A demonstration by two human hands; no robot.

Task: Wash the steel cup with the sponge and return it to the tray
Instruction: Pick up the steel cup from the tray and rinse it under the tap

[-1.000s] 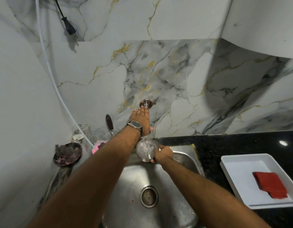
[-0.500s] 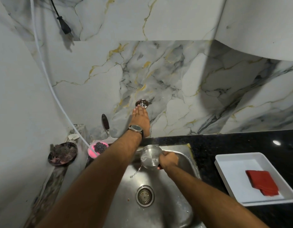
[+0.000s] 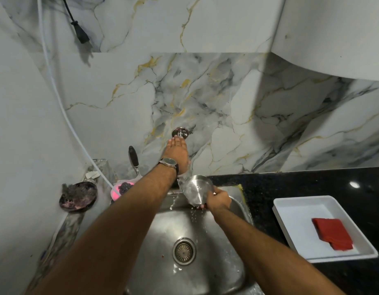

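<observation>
The steel cup [image 3: 195, 189] is tilted over the back of the steel sink [image 3: 222, 262], held by my right hand [image 3: 218, 200]. Water spills from the cup and drips into the basin. My left hand [image 3: 177, 155], with a watch on the wrist, rests flat on the tap just below the wall fitting [image 3: 180, 132]; the tap itself is hidden under it. A red sponge [image 3: 332, 233] lies in the white tray [image 3: 291, 209] on the black counter to the right.
Left of the sink are a pink soap dish with a dark scrubber [image 3: 121, 188], a black-handled utensil [image 3: 133, 159] and a dark worn scrubber pad [image 3: 79, 195]. A white hose [image 3: 63, 103] and black cable [image 3: 76, 26] hang on the marble wall. The drain [image 3: 184, 251] sits mid-sink.
The cup has tipped over and water now pours out of it into the sink. My left hand stays on the tap. The view has shifted slightly.
</observation>
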